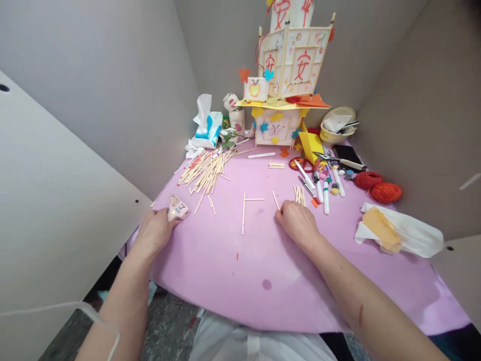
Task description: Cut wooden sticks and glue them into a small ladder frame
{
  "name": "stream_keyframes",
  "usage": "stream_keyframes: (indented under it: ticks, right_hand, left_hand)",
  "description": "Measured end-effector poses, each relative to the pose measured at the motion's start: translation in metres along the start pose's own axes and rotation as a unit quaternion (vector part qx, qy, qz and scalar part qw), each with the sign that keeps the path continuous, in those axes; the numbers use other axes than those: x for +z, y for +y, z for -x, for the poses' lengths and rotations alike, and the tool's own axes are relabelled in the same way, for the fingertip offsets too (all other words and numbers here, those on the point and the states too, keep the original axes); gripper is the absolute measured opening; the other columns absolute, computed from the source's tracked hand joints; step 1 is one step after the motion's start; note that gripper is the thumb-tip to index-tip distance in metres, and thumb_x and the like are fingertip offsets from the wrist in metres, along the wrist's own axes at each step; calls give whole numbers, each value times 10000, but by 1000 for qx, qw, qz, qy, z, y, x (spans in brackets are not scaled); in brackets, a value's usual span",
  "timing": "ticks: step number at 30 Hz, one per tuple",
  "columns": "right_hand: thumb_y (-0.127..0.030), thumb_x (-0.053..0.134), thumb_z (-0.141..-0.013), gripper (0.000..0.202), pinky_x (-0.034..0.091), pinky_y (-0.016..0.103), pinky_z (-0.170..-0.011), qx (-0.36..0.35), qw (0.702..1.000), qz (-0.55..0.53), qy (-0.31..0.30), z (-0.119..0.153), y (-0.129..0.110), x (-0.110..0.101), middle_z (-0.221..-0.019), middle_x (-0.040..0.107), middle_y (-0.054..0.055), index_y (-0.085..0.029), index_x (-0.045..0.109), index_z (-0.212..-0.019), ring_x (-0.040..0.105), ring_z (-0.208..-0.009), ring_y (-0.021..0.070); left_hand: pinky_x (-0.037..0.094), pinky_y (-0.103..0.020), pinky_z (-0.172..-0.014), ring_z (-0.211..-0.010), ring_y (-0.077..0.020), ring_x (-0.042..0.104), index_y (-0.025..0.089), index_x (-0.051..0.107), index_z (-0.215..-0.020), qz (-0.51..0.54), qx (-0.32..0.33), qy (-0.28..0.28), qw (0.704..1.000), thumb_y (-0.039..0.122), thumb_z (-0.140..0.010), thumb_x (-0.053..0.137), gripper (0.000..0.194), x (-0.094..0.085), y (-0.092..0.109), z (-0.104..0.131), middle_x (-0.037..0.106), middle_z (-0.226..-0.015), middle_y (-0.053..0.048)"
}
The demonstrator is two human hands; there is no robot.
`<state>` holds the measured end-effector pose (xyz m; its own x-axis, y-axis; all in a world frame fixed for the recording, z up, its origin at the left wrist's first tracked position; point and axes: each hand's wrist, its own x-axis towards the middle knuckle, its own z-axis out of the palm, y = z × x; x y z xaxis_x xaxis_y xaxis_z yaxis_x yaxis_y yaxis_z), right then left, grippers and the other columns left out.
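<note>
At the left side of the table my left hand (153, 231) is closed around a small pink printed container (178, 208), its narrow end up; its exact kind is unclear. My right hand (298, 220) is closed, thumb and fingers pinching a thin wooden stick (275, 199) that points away from me. Between my hands an upright line of wooden stick (243, 215) lies on the cloth, and a shorter stick (255, 199) runs right from near its top. A small bunch of short sticks (299, 194) lies just beyond my right hand.
A loose pile of sticks (208, 173) is at back left, near a tissue pack (214, 128). A decorated paper-and-stick house (276, 128) stands at the back. Markers (326, 198), scissors (300, 164), pliers (349, 163), red yarn (385, 192) and a plastic wrapper (421, 238) lie right.
</note>
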<state>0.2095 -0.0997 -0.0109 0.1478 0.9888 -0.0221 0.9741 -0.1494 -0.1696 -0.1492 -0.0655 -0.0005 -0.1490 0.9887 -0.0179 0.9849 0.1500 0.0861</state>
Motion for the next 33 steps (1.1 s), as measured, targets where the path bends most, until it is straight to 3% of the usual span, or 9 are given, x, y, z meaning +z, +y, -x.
stream_keyframes:
  ticks: [3,6,11,13,17,20,22,26,33]
  right_hand:
    - [-202,452,-812,214,341,308,-566,-2,1000,-6,11,0,2,1,-795,685,146,-137,655,-829,649,-722,259]
    - [-241,456,-831,189,336,306,-578,-3,999,-38,35,2,5,0,-783,683,122,-162,627,-814,635,-710,246]
    - [-277,460,-848,130,366,279,-604,-39,972,-225,49,11,2,-3,-722,664,42,-203,560,-813,600,-664,188]
    - [-292,471,-840,106,383,261,-589,-58,936,-348,6,17,-4,-2,-706,659,12,-211,534,-811,578,-612,156]
    - [-274,492,-804,118,400,242,-555,-63,856,-506,-86,28,-14,2,-743,666,7,-203,520,-894,562,-592,132]
    - [-249,495,-784,164,408,239,-579,-52,837,-535,-106,32,-17,5,-731,655,-1,-191,538,-932,573,-633,131]
    - [-243,490,-780,184,416,243,-600,-48,832,-542,-110,32,-17,7,-716,645,-7,-182,550,-943,573,-637,129]
    - [-251,482,-787,222,425,246,-619,-56,827,-549,-109,31,-15,11,-712,637,-9,-179,567,-979,572,-643,130]
    - [-249,489,-801,193,427,245,-645,-60,827,-549,-106,31,-14,17,-705,628,-18,-191,585,-959,575,-665,130]
  left_hand:
    - [411,-407,-895,-1045,-342,552,75,520,-1199,-22,-2,-14,1000,406,-855,411,489,-3,4,6,552,-1102,-220]
    - [383,-417,-956,-1124,-338,510,53,455,-1272,29,-13,21,999,379,-872,385,522,-7,7,17,485,-1202,-236]
    - [377,-395,-963,-1158,-280,464,114,453,-1274,248,72,79,963,367,-883,405,468,-14,17,47,488,-1258,-170]
    - [423,-343,-861,-1044,-238,511,159,534,-1176,413,100,22,905,422,-891,431,401,-15,30,61,529,-1216,-130]
    - [414,-275,-663,-772,-163,523,144,585,-1099,690,85,-121,709,469,-841,545,417,-10,69,80,595,-1026,-115]
    - [382,-254,-611,-686,-129,490,151,587,-1138,745,83,-187,635,496,-802,601,481,1,95,84,598,-937,-88]
    - [346,-234,-574,-639,-107,452,164,597,-1139,733,92,-201,643,507,-789,617,491,10,106,83,592,-863,-55]
    - [280,-219,-521,-554,-89,381,135,648,-1007,677,75,-202,704,458,-774,653,398,24,116,81,501,-604,12]
    - [277,-221,-504,-518,-84,392,114,649,-1003,658,39,-206,723,468,-801,611,410,24,122,84,521,-579,11]
